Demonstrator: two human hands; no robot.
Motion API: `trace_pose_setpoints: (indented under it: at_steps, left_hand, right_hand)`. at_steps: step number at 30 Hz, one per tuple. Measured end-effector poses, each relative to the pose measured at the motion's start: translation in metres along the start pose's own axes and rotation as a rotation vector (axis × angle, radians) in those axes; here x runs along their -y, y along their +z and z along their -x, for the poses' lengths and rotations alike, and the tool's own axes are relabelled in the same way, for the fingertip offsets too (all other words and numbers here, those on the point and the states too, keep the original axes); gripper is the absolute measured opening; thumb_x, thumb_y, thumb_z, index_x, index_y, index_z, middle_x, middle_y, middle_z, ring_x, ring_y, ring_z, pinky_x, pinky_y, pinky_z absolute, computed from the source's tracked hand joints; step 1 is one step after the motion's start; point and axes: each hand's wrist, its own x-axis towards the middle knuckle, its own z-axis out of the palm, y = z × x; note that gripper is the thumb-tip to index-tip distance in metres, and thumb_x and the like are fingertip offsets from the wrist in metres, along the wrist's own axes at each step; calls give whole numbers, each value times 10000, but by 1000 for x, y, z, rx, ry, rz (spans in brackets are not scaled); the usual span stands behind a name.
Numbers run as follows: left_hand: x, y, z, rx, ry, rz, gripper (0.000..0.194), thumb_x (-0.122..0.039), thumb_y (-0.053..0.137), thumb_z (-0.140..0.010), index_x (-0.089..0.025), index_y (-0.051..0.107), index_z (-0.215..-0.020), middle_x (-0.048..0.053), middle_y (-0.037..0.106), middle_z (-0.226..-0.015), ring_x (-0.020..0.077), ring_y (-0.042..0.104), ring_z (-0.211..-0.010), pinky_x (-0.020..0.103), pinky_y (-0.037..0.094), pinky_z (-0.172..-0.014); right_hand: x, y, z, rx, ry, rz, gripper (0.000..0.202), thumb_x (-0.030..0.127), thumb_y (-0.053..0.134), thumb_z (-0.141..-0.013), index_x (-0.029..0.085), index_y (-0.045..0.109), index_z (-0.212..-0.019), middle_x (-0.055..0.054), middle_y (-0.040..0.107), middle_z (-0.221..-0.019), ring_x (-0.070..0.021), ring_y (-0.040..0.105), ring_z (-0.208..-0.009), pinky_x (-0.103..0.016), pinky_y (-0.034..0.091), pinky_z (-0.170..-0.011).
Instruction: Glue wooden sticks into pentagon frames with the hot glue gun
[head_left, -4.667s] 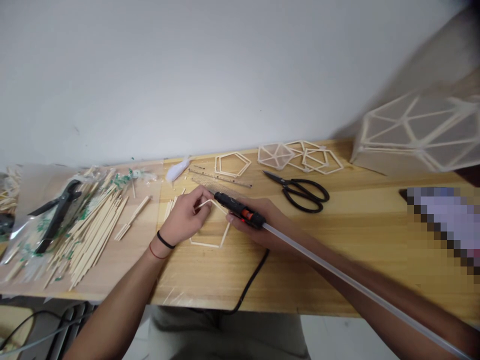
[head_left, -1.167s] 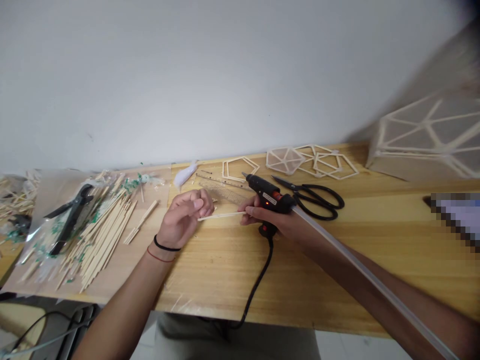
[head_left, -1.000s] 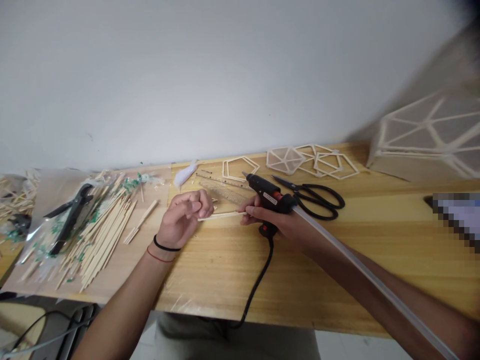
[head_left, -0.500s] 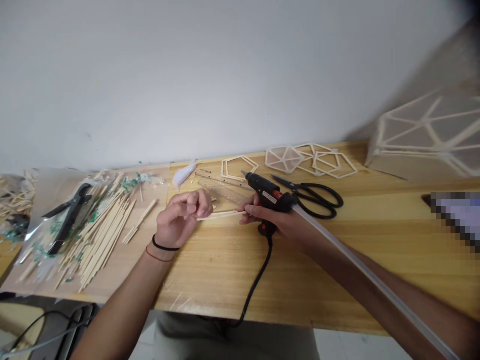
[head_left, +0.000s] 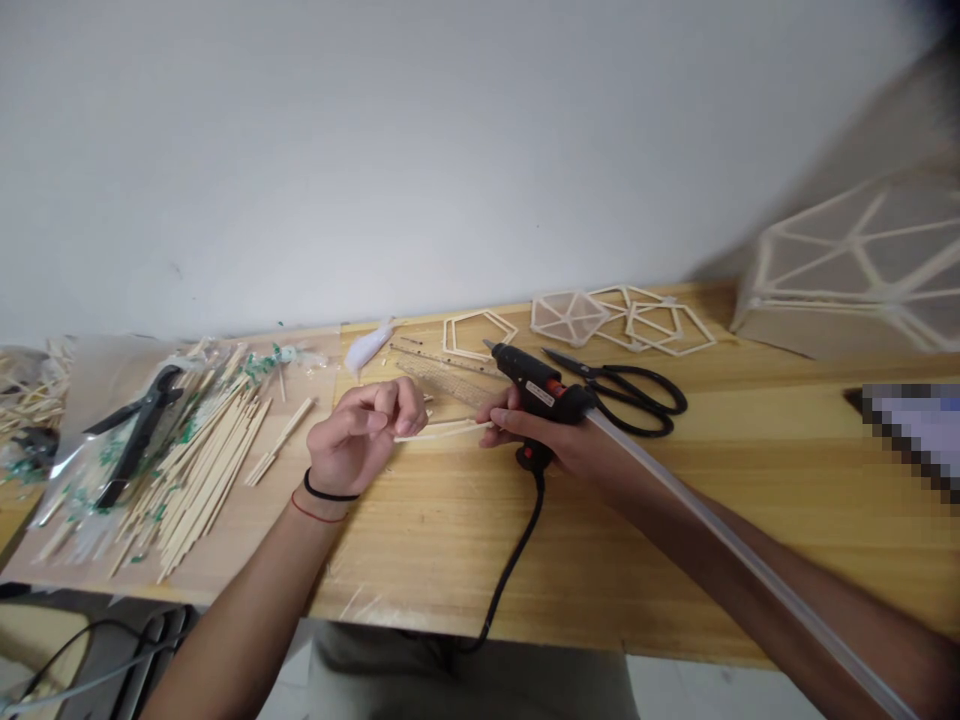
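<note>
Two thin pale wooden sticks stretch between my hands above the table. My left hand, with a black band at its wrist, pinches their left end with curled fingers. At their right end, the fingertips of my right hand grip them too. That same hand holds a black glue gun, its nozzle pointing up and left and a long clear glue stick running out of its back. A black cord hangs from the gun's handle.
Black scissors lie right of the gun. Behind are pentagon stick frames, a clear ruler and a white bag. Many loose sticks and black cutters lie left. A large stick structure stands at right.
</note>
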Motion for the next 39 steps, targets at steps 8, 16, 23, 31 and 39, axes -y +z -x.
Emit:
trace_pose_setpoints:
  at_steps: [8,16,23,31,39]
  left_hand:
    - [0,0,0,-8,-7,6,251,-258,665,-738,-183,474,-593,45,477,-640,176,415,-638,346,336,-641]
    - [0,1,0,-17,-11,-31,344,-284,678,-729,-191,411,-531,43,463,-619,174,412,-625,346,329,-633]
    - [0,2,0,-33,2,-91,405,-294,702,-747,-184,411,-487,48,460,-587,171,423,-626,353,318,-637]
    - [2,1,0,-49,28,-122,492,-316,753,-783,-174,416,-453,44,463,-564,163,437,-616,347,317,-633]
    - [2,2,0,-60,14,-92,449,-262,732,-723,-173,370,-472,44,454,-595,157,430,-627,339,319,-629]
  right_hand:
    - [-2,-2,0,3,16,-12,467,570,954,-701,215,652,-739,-10,796,-903,-201,794,-793,-321,564,-780]
    - [-1,0,0,5,3,-8,479,575,955,-688,216,640,-723,-11,783,-843,-208,791,-781,-341,577,-832]
    - [-2,-1,1,2,-13,34,453,587,925,-739,221,659,-751,-23,787,-832,-224,795,-807,-358,584,-849]
    - [1,0,2,11,-11,32,489,601,932,-724,216,632,-728,-24,776,-825,-220,792,-796,-327,595,-755]
    - [1,1,2,-2,17,30,478,585,935,-723,217,630,-737,-26,777,-858,-217,790,-788,-297,570,-673]
